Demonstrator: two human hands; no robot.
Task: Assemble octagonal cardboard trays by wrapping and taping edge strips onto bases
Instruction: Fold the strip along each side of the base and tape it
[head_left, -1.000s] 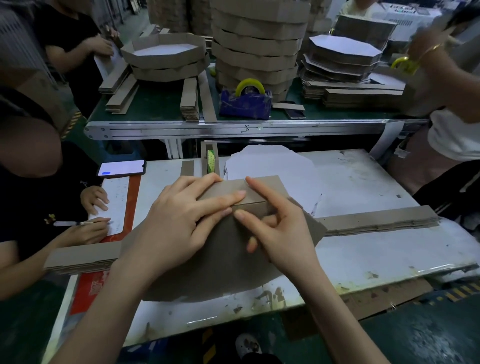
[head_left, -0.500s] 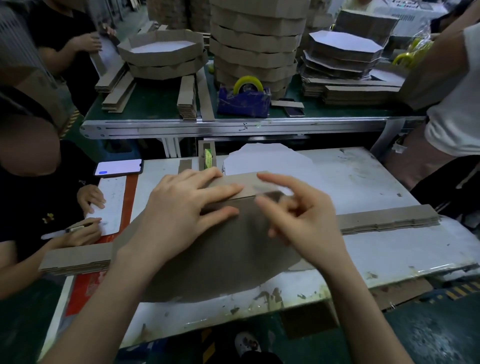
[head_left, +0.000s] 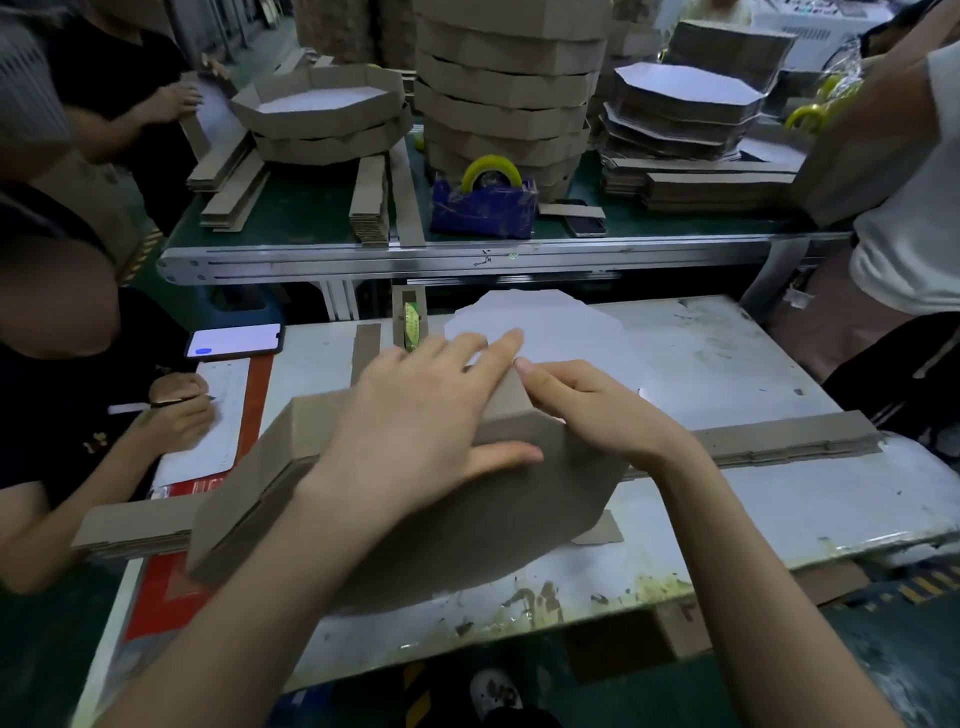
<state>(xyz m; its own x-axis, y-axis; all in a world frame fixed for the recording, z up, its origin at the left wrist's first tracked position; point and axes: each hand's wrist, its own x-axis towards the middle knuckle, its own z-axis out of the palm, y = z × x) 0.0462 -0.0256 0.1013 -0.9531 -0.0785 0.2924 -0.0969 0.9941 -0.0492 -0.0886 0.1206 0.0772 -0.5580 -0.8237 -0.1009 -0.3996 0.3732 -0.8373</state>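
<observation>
Head view: left grip (head_left: 415, 431) lies flat with fingers straight, pressing the edge strip (head_left: 244, 483) against the brown octagonal base (head_left: 493, 535), thumb on the base. Right grip (head_left: 587, 410) touches the strip's standing end with its fingertips (head_left: 524, 368); whether a thumb pinches behind cannot be told. The strip hugs the base's left and far sides. The base sits by the desk's (head_left: 727, 509) near edge, left of middle, over a long pile of flat strips (head_left: 779, 439). White octagonal sheets (head_left: 545, 322) lie at the far edge.
</observation>
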